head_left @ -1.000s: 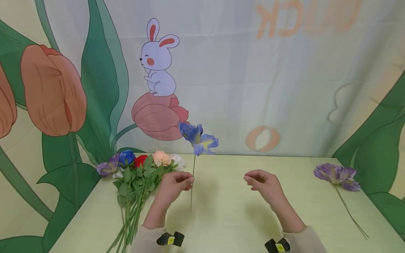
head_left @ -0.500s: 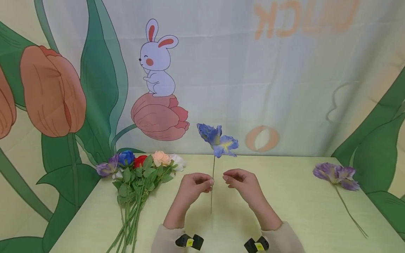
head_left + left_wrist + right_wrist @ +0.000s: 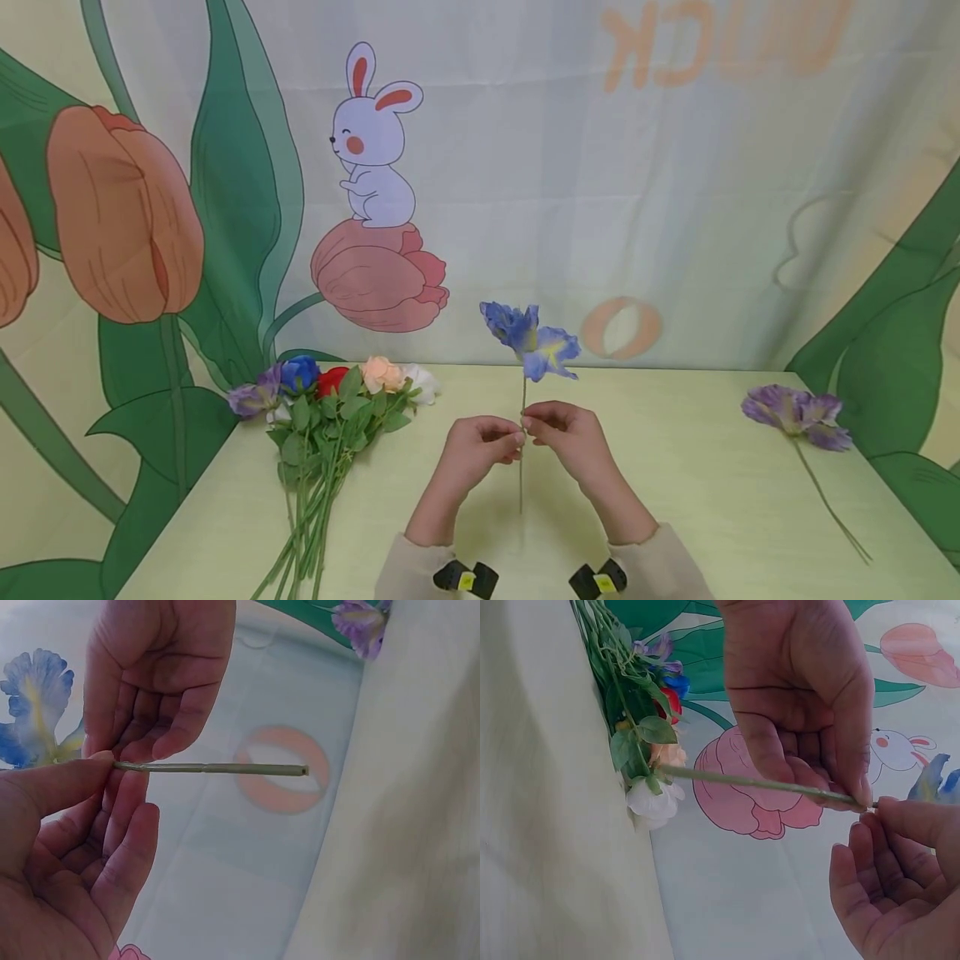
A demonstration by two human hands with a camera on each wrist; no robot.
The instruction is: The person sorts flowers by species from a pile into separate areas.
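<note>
A blue artificial iris with pale yellow streaks stands upright above the table, its bare green stem pointing down. My left hand pinches the stem between thumb and fingertips, partway down. Just above it, my right hand pinches the same stem from the other side, the two hands' fingertips meeting there. In the right wrist view, the left hand is at the top and the right hand at the lower right. The stem's cut lower end hangs free below the fingers.
On the table, a bunch of artificial flowers in purple, blue, red, peach and white lies at the left with long green stems. A single purple flower lies at the right. A printed cloth backdrop hangs behind.
My left hand has carried the iris rightward to the middle, and the flower sits slightly lower. My right hand has come in from the right and taken hold of the stem.
</note>
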